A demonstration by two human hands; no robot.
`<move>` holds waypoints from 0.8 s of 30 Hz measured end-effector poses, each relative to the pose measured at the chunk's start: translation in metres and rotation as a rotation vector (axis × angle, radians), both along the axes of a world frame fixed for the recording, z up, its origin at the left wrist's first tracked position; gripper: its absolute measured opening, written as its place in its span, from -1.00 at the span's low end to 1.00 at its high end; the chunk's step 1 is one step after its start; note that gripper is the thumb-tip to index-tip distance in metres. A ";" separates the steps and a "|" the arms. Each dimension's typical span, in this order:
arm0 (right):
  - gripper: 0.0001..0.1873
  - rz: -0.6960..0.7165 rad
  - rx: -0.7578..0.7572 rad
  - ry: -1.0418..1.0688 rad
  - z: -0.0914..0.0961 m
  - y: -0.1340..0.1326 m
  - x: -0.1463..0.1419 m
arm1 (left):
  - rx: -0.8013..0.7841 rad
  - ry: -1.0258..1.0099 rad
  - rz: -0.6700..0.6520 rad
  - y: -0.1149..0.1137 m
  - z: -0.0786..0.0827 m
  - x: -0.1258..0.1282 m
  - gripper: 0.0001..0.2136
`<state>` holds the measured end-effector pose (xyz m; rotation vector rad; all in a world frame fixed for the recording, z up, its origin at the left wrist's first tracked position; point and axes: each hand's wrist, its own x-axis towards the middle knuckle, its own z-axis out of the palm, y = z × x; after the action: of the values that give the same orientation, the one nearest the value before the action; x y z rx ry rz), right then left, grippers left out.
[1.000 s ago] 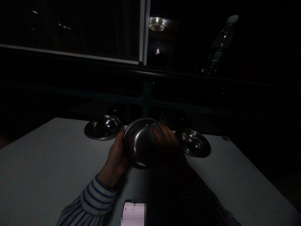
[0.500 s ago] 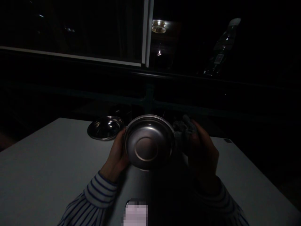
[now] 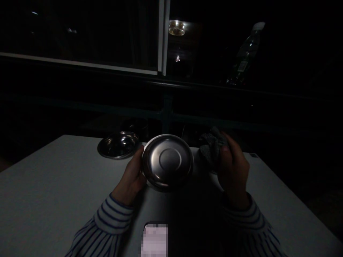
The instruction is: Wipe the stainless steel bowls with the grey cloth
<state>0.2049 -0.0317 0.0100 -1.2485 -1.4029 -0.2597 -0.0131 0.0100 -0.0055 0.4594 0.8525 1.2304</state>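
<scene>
The scene is dim. My left hand (image 3: pixel 131 176) grips the left rim of a round steel plate (image 3: pixel 168 162), held tilted above the white table (image 3: pixel 53 192) with its ringed face toward me. My right hand (image 3: pixel 232 167) is closed around a bunched grey cloth (image 3: pixel 210 148), just right of the plate and apart from it. Both sleeves are striped.
A second steel plate (image 3: pixel 118 144) lies on the table at the far left of the held one. A phone-like object (image 3: pixel 154 239) lies near the front edge. A plastic bottle (image 3: pixel 246 53) and a glass dish (image 3: pixel 177 28) sit in the dark background behind a rail.
My right hand with the cloth has come off the plate and moved right, now covering the third plate. The held plate has been turned in my left hand.
</scene>
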 end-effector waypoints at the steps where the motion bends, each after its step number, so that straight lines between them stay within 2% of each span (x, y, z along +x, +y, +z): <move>1: -0.62 0.001 -0.011 -0.004 -0.001 -0.001 0.001 | 0.006 0.008 0.004 0.000 0.000 0.000 -0.82; 4: -0.63 0.009 -0.062 -0.027 -0.004 -0.006 0.006 | 0.007 0.093 0.133 -0.001 0.001 0.001 -0.82; 7: -0.62 0.036 -0.117 -0.058 -0.011 -0.015 0.016 | 0.062 0.306 0.201 -0.004 0.002 0.003 -0.78; 12: -0.61 0.033 -0.235 -0.085 -0.034 -0.035 0.033 | 0.321 0.626 0.061 -0.014 0.000 0.010 -0.64; 17: -0.63 0.037 -0.294 -0.069 -0.056 -0.051 0.038 | 0.566 0.858 -0.009 -0.017 -0.009 0.016 -0.64; 24: -0.65 0.075 -0.368 0.092 -0.074 -0.067 0.037 | 0.737 1.015 -0.113 -0.021 -0.027 0.025 -0.74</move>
<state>0.2420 -0.0982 -0.0639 -1.4812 -1.4549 0.1130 0.0122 -0.0111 -0.0324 1.8009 1.1534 1.1526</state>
